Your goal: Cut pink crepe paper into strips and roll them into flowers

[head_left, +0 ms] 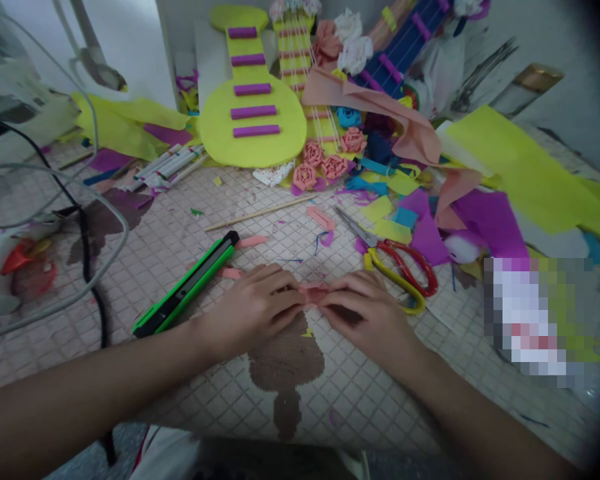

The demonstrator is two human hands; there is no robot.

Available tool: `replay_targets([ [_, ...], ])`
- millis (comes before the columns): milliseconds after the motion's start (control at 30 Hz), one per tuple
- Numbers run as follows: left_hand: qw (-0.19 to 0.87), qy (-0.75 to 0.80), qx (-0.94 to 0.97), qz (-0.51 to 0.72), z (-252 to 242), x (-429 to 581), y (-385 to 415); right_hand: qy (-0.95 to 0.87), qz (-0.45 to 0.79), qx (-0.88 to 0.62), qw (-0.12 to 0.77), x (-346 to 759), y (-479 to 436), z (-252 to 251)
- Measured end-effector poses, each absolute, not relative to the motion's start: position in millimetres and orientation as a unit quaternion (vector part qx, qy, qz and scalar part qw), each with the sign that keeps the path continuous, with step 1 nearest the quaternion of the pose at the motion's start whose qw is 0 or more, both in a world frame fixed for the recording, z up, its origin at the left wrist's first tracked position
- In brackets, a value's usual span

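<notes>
a patterned tabletop spreads on every side of the green cutter, which serves as the landmark here. beyond the cutter, a yellow guitar-shaped piece with purple bars across it leans back among craft scraps. well to the right of the cutter and farther off lies a yellow sheet.

just to the right of the cutter is the left hand; farther right of it comes the right hand. the green cutter itself lies slantwise, its far end pointing away from the person and toward the right. also right of the cutter, past the left hand, scissors with red and yellow handles lie close to the right hand's knuckles; whether they touch cannot be told. beyond the cutter's far end, a thin stick lies aslant.

smallest is the pink paper, right of the cutter and between the two hands. its long axis seems to run side to side, from one hand to the other, so neither hand is nearer: the left fingers are pinched closed on its left end, the right fingers on its right end, with little gap at the tips.
</notes>
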State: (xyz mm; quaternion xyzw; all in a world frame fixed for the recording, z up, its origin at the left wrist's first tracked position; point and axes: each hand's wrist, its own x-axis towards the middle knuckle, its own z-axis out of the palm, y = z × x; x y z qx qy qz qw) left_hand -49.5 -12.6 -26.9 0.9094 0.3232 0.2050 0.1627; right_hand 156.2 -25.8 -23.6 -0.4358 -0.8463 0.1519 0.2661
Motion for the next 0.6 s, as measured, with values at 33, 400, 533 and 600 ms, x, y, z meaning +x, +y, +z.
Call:
replay_targets([
  [33, 0.165, 0.324, 0.909, 0.206, -27.2, -49.4, -12.6, -0.845, 0.158, -0.437, 0.263, 156.2, -25.7, -23.5],
  [400, 0.17, 0.327, 0.908, 0.2, -26.1, -49.3, -12.6, -0.864, 0.165, -0.408, 0.247, 159.0, -24.6, -17.9],
  [533, 0.171, 0.332, 0.907, 0.193, -25.7, -49.3, -12.8, -0.864, 0.159, -0.411, 0.242, 159.8, -25.1, -16.3],
  [600, 0.172, 0.332, 0.907, 0.195, -26.1, -49.1, -13.0, -0.863, 0.16, -0.415, 0.241, 159.9, -25.2, -16.6],
])
